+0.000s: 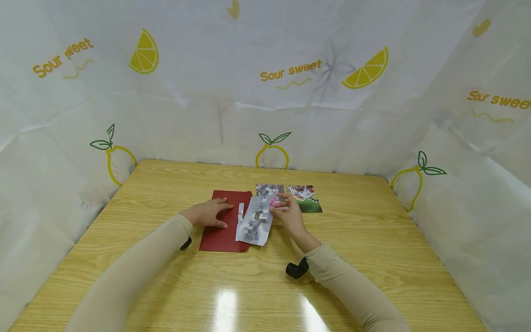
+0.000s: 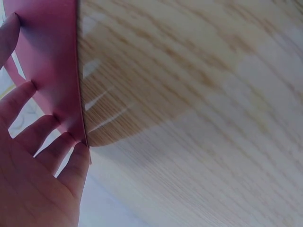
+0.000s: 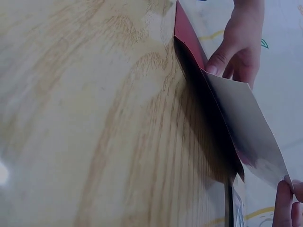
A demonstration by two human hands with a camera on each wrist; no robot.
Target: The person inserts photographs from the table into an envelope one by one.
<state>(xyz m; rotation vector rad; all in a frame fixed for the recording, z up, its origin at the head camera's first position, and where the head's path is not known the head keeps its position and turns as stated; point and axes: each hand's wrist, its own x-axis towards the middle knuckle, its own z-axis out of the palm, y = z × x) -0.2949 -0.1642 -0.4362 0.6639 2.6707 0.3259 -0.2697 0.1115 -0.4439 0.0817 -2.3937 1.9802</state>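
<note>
A red envelope (image 1: 220,237) lies on the table, and my left hand (image 1: 209,213) rests on its left part with fingers spread. In the left wrist view those fingers (image 2: 45,130) lie along the red paper. My right hand (image 1: 292,216) pinches the upper right edge of a photo print (image 1: 254,223) with a greyish animal picture. The print slants over the envelope's right side; its plain back (image 3: 241,116) faces the right wrist camera. A narrow white strip (image 1: 240,213) shows beside it. Whether the print's lower edge is inside the envelope, I cannot tell.
Behind the held print lies another greyish photo (image 1: 267,188), partly covered. To its right is a tiger photo (image 1: 308,203). Black wrist-worn pieces (image 1: 296,269) show under the sleeves. A white printed cloth (image 1: 199,120) hangs around the wooden table (image 1: 352,258).
</note>
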